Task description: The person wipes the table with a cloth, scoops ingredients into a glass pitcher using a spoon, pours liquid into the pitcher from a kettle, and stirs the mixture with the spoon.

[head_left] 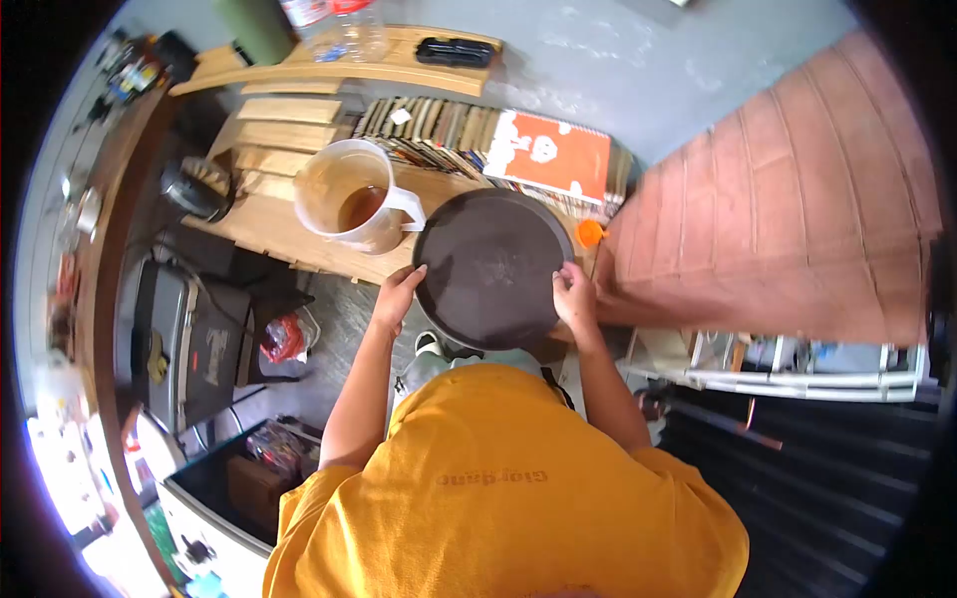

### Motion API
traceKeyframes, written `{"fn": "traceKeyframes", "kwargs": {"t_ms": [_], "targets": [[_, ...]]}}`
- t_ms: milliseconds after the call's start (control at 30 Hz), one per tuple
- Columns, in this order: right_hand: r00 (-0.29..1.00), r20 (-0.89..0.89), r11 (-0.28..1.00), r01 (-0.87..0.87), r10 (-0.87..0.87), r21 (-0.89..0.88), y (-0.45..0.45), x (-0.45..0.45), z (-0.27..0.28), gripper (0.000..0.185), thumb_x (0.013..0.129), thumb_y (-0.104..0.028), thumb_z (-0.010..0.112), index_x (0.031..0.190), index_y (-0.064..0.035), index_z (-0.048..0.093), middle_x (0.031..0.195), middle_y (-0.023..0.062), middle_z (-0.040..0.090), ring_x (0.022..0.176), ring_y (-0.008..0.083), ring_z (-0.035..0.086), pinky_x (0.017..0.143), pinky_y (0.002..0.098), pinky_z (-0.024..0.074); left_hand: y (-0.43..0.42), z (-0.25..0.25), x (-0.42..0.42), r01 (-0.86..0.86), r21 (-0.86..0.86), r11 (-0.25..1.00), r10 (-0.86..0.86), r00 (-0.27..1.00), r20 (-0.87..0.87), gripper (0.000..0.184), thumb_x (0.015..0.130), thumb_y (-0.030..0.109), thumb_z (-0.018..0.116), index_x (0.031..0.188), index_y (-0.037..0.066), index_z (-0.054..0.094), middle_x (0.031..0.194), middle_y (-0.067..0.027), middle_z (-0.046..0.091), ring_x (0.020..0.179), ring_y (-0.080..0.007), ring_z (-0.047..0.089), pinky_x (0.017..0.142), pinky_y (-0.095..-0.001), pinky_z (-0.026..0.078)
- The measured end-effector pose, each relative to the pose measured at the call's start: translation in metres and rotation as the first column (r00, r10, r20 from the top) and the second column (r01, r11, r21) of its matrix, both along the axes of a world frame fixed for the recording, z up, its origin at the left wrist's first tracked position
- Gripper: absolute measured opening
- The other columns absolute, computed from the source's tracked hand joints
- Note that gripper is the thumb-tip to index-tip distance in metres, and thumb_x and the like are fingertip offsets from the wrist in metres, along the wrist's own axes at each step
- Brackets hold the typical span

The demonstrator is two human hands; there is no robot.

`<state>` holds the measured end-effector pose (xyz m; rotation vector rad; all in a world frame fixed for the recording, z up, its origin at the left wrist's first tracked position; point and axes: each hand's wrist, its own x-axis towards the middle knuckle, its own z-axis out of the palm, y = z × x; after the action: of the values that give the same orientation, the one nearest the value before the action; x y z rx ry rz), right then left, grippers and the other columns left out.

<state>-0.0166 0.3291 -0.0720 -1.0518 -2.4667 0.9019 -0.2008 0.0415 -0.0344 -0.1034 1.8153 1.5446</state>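
Both my hands grip a round dark brown serving tray [488, 279] by opposite sides of its rim. My left hand [401, 291] is closed on the left edge, thumb on top. On the right edge my right hand [572, 293] is closed too, its thumb over the rim. The tray's top shows scuff marks and carries nothing. Just beyond its left side, a translucent plastic pitcher [324, 204] with brown liquid inside stands on the wooden bench [269, 244]. A small orange cup [589, 233] lies near the tray's right side.
A row of books or magazines [429, 125] lines the bench's back, with an orange-covered notebook [558, 154] on top. A wooden shelf [409, 70] holds plastic bottles [339, 30]. At right stands a reddish panelled surface [768, 199]; at left, a black case [194, 339].
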Motion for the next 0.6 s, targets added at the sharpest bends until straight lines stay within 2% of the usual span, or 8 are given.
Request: {"fn": "traceKeyframes", "kwargs": {"t_ms": [67, 167, 233, 300, 367, 400, 467, 600], "targets": [[0.991, -0.044, 0.986, -0.134, 0.130, -0.095, -0.007, -0.018, 0.019, 0.027, 0.093, -0.019, 0.055, 0.110, 0.0006, 0.061, 0.089, 0.0140, 0.070, 0.086, 0.0275, 0.067, 0.080, 0.0359, 0.0508, -0.013, 0.015, 0.014, -0.079, 0.043, 0.996, 0.080, 0.996, -0.027, 0.045, 0.093, 0.037, 0.056, 0.118, 0.000, 0.063, 0.100, -0.0081, 0.067, 0.093, -0.0140, 0.058, 0.083, -0.0285, 0.043], [0.939, -0.063, 0.921, -0.343, 0.337, -0.184, -0.030, -0.041, 0.055, 0.025, 0.098, -0.016, 0.044, 0.103, 0.0001, 0.063, 0.077, 0.0107, 0.070, 0.078, 0.0239, 0.068, 0.074, 0.0343, 0.0509, -0.046, 0.022, 0.040, -0.229, 0.053, 0.972, 0.234, 0.966, -0.109, 0.040, 0.097, 0.034, 0.051, 0.117, 0.000, 0.063, 0.088, -0.0047, 0.067, 0.086, -0.0135, 0.059, 0.080, -0.0267, 0.044], [0.870, -0.132, 0.831, -0.492, 0.475, -0.257, -0.040, -0.055, 0.062, 0.023, 0.096, -0.017, 0.048, 0.102, -0.0028, 0.065, 0.079, 0.0088, 0.071, 0.077, 0.0268, 0.068, 0.071, 0.0347, 0.0517, -0.072, 0.027, 0.064, -0.353, 0.035, 0.935, 0.355, 0.929, -0.101, 0.040, 0.100, 0.027, 0.045, 0.128, 0.000, 0.055, 0.076, -0.0013, 0.062, 0.079, -0.0126, 0.060, 0.082, -0.0270, 0.044], [0.791, -0.180, 0.739, -0.610, 0.584, -0.286, -0.056, -0.065, 0.063, 0.022, 0.095, -0.019, 0.052, 0.096, -0.0014, 0.066, 0.078, 0.0093, 0.071, 0.074, 0.0234, 0.069, 0.068, 0.0327, 0.0515, -0.097, 0.029, 0.101, -0.502, 0.236, 0.832, 0.535, 0.838, -0.104, 0.039, 0.100, 0.021, 0.041, 0.132, 0.000, 0.051, 0.072, -0.0031, 0.061, 0.078, -0.0147, 0.061, 0.082, -0.0282, 0.046], [0.740, -0.219, 0.651, -0.667, 0.637, -0.361, -0.072, -0.072, 0.060, 0.022, 0.093, -0.021, 0.059, 0.091, -0.0007, 0.067, 0.074, 0.0094, 0.071, 0.070, 0.0210, 0.069, 0.066, 0.0312, 0.0511, -0.118, 0.040, 0.141, -0.579, 0.253, 0.775, 0.618, 0.778, -0.112, 0.041, 0.100, 0.015, 0.037, 0.138, 0.000, 0.043, 0.078, -0.0069, 0.065, 0.083, -0.0166, 0.064, 0.086, -0.0310, 0.046], [0.711, -0.149, 0.627, -0.685, 0.688, -0.371, -0.080, -0.075, 0.055, 0.023, 0.093, -0.021, 0.062, 0.090, 0.0016, 0.066, 0.074, 0.0063, 0.071, 0.067, 0.0078, 0.063, 0.063, 0.0236, 0.0473, -0.120, 0.059, 0.163, -0.624, 0.202, 0.755, 0.651, 0.750, -0.116, 0.042, 0.100, 0.014, 0.037, 0.140, 0.001, 0.040, 0.084, -0.0090, 0.068, 0.089, -0.0177, 0.064, 0.088, -0.0317, 0.046], [0.645, -0.088, 0.554, -0.712, 0.759, -0.431, -0.108, -0.081, 0.060, 0.024, 0.093, -0.022, 0.062, 0.090, 0.0013, 0.066, 0.074, 0.0059, 0.071, 0.066, 0.0070, 0.062, 0.062, 0.0232, 0.0464, -0.135, 0.080, 0.202, -0.665, 0.157, 0.730, 0.683, 0.717, -0.138, 0.045, 0.100, 0.012, 0.036, 0.143, 0.002, 0.033, 0.106, -0.0147, 0.069, 0.104, -0.0201, 0.063, 0.094, -0.0337, 0.044], [0.503, -0.103, 0.407, -0.788, 0.858, -0.461, -0.176, -0.082, 0.059, 0.026, 0.094, -0.024, 0.061, 0.089, 0.0005, 0.067, 0.074, 0.0059, 0.072, 0.065, 0.0071, 0.062, 0.060, 0.0243, 0.0459, -0.170, 0.092, 0.275, -0.814, 0.203, 0.544, 0.834, 0.497, -0.241, 0.040, 0.100, 0.009, 0.036, 0.139, 0.003, 0.039, 0.122, -0.0147, 0.062, 0.105, -0.0199, 0.062, 0.094, -0.0323, 0.044]]}}
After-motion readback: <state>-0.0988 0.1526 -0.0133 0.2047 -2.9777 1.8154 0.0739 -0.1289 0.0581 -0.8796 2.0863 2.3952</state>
